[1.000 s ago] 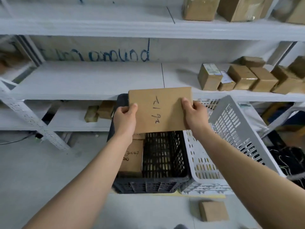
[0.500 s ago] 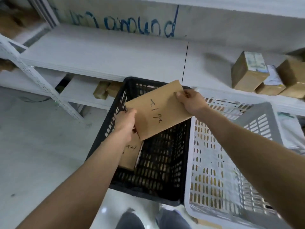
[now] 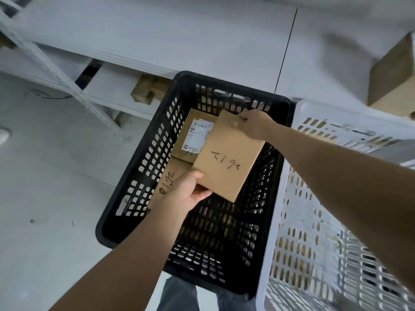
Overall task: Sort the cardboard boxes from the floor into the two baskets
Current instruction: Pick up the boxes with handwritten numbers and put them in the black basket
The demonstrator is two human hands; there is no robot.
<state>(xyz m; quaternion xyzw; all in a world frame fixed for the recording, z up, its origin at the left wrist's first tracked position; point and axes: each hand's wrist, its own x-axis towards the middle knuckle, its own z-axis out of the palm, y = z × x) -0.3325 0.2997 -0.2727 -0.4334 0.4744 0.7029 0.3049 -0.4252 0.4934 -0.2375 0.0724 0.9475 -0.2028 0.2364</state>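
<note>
Both hands are bringing the cardboard box (image 3: 226, 158) lower than half a second ago: it was tilted at the rim of the black basket (image 3: 125, 198) then, and now it is sitting flatter, down inside the basket walls. The head camera is also looking more steeply downward.

The left hand (image 3: 190, 191) is gripping the box's corner at 7 o'clock, thumb lying on the top face and fingers curling under it. The right hand (image 3: 253, 124) is pinching the opposite corner at 1 o'clock. Holding diagonal corners is probably keeping the flat box level and steerable as it goes down, with the handwritten number facing up and readable.

The box is hovering above the basket's middle, not yet resting on anything that can be seen. At its 10 o'clock, a labelled box (image 3: 193, 135) is lying against the far-left wall, and at 8 o'clock a marked box (image 3: 170, 180) is lying beside the left wall, partly hidden by the left wrist. The open floor of the basket lies toward 5 o'clock, which seems the likely landing spot.

The white basket (image 3: 292, 221) is standing just beside the black one at 3 o'clock. A white shelf (image 3: 179, 41) is running across 12 o'clock, with a brown shelf box (image 3: 395, 77) at 2 o'clock.
</note>
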